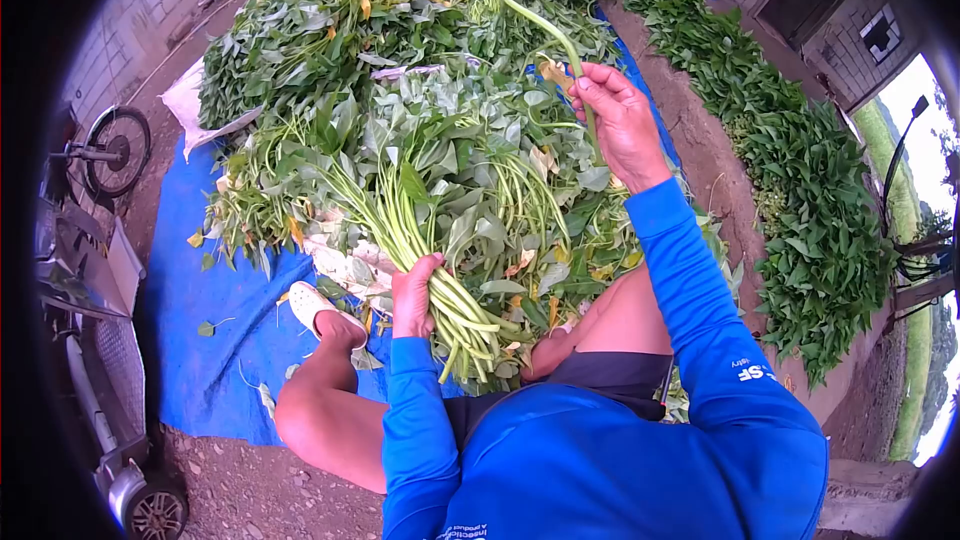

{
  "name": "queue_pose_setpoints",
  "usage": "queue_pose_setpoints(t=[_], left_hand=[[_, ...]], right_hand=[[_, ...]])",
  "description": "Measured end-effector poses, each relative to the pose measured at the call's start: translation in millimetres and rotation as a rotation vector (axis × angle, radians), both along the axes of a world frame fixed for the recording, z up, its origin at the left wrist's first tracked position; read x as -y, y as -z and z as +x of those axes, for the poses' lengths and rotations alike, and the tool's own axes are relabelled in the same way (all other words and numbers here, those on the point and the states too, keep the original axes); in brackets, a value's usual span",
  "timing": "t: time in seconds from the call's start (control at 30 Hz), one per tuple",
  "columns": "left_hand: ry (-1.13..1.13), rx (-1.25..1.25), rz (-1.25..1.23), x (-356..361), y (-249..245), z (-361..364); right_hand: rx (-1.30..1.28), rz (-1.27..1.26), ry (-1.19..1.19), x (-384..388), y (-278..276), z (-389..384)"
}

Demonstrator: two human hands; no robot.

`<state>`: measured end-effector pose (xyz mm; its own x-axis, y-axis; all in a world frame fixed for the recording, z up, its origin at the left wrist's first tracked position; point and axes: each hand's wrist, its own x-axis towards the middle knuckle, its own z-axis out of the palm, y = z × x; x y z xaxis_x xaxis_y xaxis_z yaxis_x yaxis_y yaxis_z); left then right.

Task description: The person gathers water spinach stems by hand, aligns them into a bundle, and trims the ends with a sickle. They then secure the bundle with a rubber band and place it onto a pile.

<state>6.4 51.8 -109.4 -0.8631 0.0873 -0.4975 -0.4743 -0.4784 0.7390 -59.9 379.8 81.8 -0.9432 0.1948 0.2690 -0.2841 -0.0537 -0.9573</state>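
The right hand [622, 125] pinched a single stem [545, 25] running forward-left from it; the left hand [413, 298], nearer the body, clamped the bundle [462, 325].

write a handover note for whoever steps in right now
Left hand: closed round a thick bundle of green stems, cut ends toward the lap.
Right hand: raised, pinching a single long stem.
The pile of loose greens lies ahead on the blue tarp.
Done: one bundle gathered.
Left: the held stem is not in the bundle yet, and most of the pile is loose.
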Motion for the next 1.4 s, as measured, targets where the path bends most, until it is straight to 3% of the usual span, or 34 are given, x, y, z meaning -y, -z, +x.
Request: queue_pose_setpoints(t=[0.1, 0.23, 0.27, 0.37, 0.5, 0.67, 0.77, 0.83, 0.87, 0.9, 0.93, 1.0, 1.1, 1.17, 1.23, 1.27, 1.3, 1.33, 1.4], left_hand=[[-0.01, 0.004, 0.048, -11, 17, -1], [0.04, 0.028, 0.107, -19, 57, 5], [0.037, 0.031, 0.125, -22, 71, 7], [0.162, 0.104, 0.177, -18, 90, 14], [0.22, 0.237, 0.338, -15, 103, 13], [-0.243, -0.012, -0.132, -50, 83, 24], [0.193, 0.123, -0.179, -26, 99, 15], [0.234, 0.163, -0.172, -18, 89, 12], [0.193, 0.148, -0.148, -18, 84, 11], [0.153, 0.136, -0.125, -16, 77, 11], [0.18, 0.15, -0.14, -13, 67, 11], [0.175, 0.109, -0.135, -8, 64, 11], [0.197, 0.067, -0.131, -2, 54, 10], [0.22, 0.034, -0.156, 2, 30, 14], [0.245, -0.004, -0.186, 12, 32, 15], [0.255, -0.034, -0.2, 14, 30, 16], [0.27, -0.069, -0.216, 15, 25, 15], [0.296, -0.102, -0.303, 17, 19, 13], [0.402, -0.221, -0.503, 22, -9, -1]], right_hand=[[0.054, 0.05, 0.031, 59, 61, 46], [0.495, 0.116, -0.145, 124, 197, 134], [0.497, 0.148, -0.128, 130, 222, 149], [0.588, 0.352, -0.063, 133, 244, 166], [0.626, 0.517, -0.115, 129, 249, 168], [0.658, 0.525, -0.17, 138, 253, 170], [0.608, 0.543, -0.297, 138, 252, 173], [0.627, 0.557, -0.456, 133, 228, 161], [0.582, 0.609, -0.433, 125, 223, 150], [0.522, 0.432, -0.176, 125, 227, 136], [0.568, 0.487, 0.015, 119, 207, 114], [0.387, 0.688, 0.232, 107, 228, 68], [0.478, 0.834, -0.138, 94, 247, 23], [0.561, 0.761, -0.099, 73, 222, 9], [0.498, 0.803, 0.112, 28, 210, -5], [0.526, 0.901, 0.165, -1, 195, -7], [0.51, 1.288, 0.221, -30, 181, -10], [0.572, 1.256, 0.309, -57, 173, -6], [0.402, 1.145, 0.39, -65, 143, 7]])
